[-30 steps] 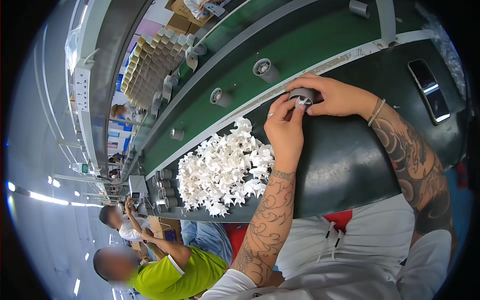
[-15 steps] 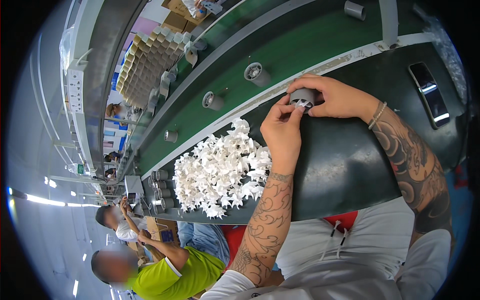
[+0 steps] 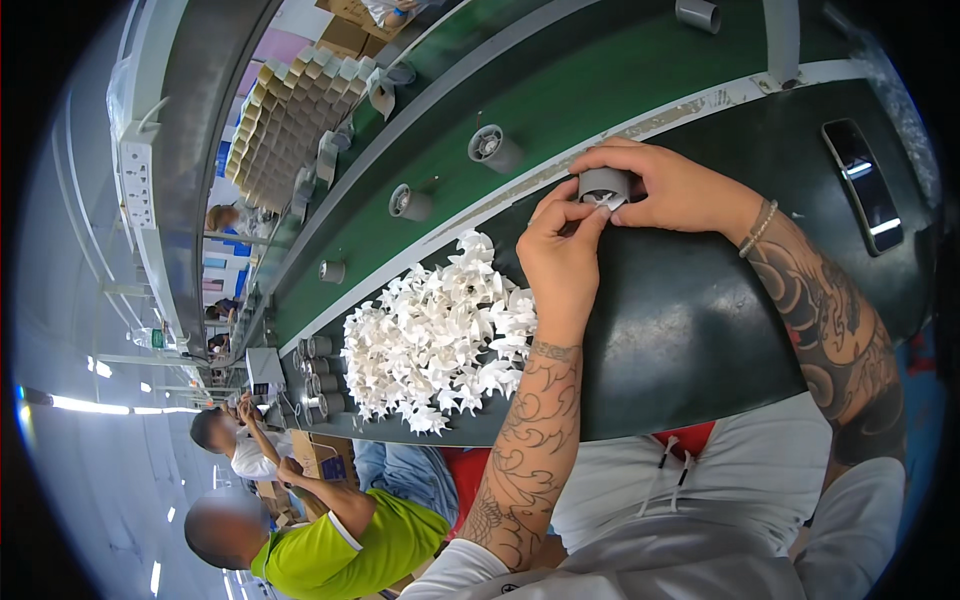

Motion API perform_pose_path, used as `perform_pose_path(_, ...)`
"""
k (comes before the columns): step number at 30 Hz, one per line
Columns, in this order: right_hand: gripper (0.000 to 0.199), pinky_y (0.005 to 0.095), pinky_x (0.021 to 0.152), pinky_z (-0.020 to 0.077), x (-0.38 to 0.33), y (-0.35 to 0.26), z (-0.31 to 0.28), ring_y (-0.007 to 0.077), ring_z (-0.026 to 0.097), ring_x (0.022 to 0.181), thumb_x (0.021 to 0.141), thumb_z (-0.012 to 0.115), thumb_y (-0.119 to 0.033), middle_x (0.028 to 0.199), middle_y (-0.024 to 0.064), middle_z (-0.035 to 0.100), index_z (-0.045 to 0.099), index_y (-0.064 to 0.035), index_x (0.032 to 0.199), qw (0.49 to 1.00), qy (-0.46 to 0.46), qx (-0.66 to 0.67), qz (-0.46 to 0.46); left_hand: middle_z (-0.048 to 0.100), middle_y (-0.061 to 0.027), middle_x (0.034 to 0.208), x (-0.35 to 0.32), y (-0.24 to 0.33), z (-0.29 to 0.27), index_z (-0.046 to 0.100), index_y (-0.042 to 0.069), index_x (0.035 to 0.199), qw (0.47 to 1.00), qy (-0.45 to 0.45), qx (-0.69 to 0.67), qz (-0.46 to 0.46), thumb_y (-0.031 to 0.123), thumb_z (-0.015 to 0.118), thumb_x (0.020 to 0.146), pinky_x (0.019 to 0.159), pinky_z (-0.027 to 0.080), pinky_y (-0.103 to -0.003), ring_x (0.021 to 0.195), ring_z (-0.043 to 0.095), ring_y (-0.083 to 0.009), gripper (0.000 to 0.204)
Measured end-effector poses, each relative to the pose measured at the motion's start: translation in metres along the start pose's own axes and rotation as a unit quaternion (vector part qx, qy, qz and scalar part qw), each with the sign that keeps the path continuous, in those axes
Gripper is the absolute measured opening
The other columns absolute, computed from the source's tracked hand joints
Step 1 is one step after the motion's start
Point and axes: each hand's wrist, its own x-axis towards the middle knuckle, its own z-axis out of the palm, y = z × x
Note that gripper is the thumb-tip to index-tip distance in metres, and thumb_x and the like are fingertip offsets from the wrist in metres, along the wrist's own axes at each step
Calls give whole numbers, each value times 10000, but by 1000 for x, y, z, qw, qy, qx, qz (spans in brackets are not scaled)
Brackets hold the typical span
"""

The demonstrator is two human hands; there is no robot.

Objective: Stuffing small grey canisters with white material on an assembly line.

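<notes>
the right hand [image 3: 682,190] grips a grey cylinder [image 3: 604,182], the left hand [image 3: 560,258] a white impeller [image 3: 607,200] at its mouth.

Bladed pieces [image 3: 430,340] lie left of the hands [image 3: 562,268], phone [image 3: 863,187] right.

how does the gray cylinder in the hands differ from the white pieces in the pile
The gray cylinder is a round-walled tube with an open end; the white pieces have pointed blades. The cylinder is gripped in the right hand, while the pieces lie loose in a heap. The cylinder is a single item; the pieces are many. Both are at the dark table.
</notes>
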Motion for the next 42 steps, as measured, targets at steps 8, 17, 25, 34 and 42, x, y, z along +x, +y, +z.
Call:
perform_pose_path(8, 616, 371, 1015, 521, 0, 1, 0, 236, 558, 1281, 828, 728, 1, 1443, 87, 530, 570, -80, 1418, 1000, 1, 22, -4, 680, -188, 1267, -2, 7, 1, 752, -44, 918, 998, 5, 56, 21, 8, 794, 851, 926, 549, -320, 1100, 676, -217, 95)
perform_pose_path(17, 588, 356, 930, 534, 1, 3, 5, 270, 628, 1153, 808, 757, -72, 1303, 140, 640, 607, -64, 1377, 996, 52, -34, -59, 681, -179, 1265, -3, 5, 1, 730, -51, 928, 999, 2, 34, 10, 11, 770, 876, 921, 553, -311, 1049, 691, -204, 90)
perform_pose_path(25, 572, 332, 895, 547, 3, 12, 7, 244, 667, 1070, 779, 746, -93, 1246, 158, 685, 647, -53, 1341, 997, 57, 10, -45, 679, -197, 1236, -1, 2, 5, 601, -45, 1009, 994, 15, -100, -31, -20, 749, 890, 860, 587, -306, 970, 708, -191, 191)
perform_pose_path(34, 588, 302, 845, 536, 4, 16, 4, 167, 646, 977, 808, 767, -129, 1214, 122, 694, 629, -50, 1374, 996, 32, 80, -24, 671, -129, 1120, -2, 8, 5, 624, -30, 1117, 997, 14, -74, -13, -8, 763, 886, 833, 601, -306, 960, 701, -186, 271)
perform_pose_path(42, 589, 276, 829, 523, 4, 17, 2, 117, 612, 938, 843, 761, -104, 1140, 61, 680, 595, -58, 1406, 991, 19, 130, -16, 667, -133, 1118, -2, 9, 8, 703, -16, 1035, 987, 58, 48, 144, -16, 770, 853, 756, 615, -311, 899, 721, -219, 194)
